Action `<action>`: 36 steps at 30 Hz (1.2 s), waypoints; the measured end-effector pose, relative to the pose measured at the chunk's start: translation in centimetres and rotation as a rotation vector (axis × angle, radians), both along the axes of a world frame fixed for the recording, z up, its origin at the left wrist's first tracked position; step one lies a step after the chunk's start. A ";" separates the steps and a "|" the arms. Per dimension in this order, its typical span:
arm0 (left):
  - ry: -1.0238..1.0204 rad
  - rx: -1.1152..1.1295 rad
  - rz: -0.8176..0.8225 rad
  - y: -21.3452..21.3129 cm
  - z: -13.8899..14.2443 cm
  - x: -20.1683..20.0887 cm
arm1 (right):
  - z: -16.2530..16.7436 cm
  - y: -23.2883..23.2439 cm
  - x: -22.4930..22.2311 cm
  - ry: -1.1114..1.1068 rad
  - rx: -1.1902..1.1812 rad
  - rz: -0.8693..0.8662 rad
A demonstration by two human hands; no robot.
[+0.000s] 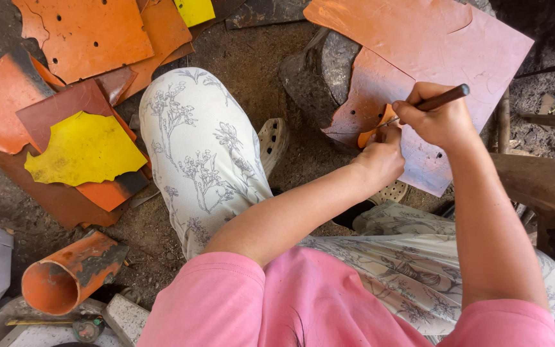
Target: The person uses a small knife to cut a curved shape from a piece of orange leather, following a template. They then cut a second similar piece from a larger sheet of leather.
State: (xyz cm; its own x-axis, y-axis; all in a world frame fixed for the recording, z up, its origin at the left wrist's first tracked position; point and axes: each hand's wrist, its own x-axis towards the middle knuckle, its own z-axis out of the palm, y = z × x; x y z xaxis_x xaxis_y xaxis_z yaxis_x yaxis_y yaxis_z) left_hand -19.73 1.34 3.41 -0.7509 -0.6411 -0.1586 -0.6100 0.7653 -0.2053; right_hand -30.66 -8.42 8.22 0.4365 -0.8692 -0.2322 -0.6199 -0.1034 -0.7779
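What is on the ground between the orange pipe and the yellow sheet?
In the head view, a dark brown sheet lies between the orange pipe and the yellow sheet, then a strip of bare dirt.

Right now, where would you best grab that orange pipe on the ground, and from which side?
Take the orange pipe around its middle, from above. It lies on its side on the dirt, open mouth facing the lower left, so its round body is free on top. I would avoid the far end, which looks jagged and burnt.

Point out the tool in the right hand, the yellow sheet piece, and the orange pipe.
tool [441, 99], head view, on its dark wooden handle.
yellow sheet piece [85, 149], head view, on its flat middle.
orange pipe [75, 270], head view, on its outer wall.
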 end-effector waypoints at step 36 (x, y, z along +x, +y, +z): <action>0.049 -0.074 0.009 -0.1 0.3 0.4 | -3.8 2.7 -0.8 -0.024 -0.352 -0.176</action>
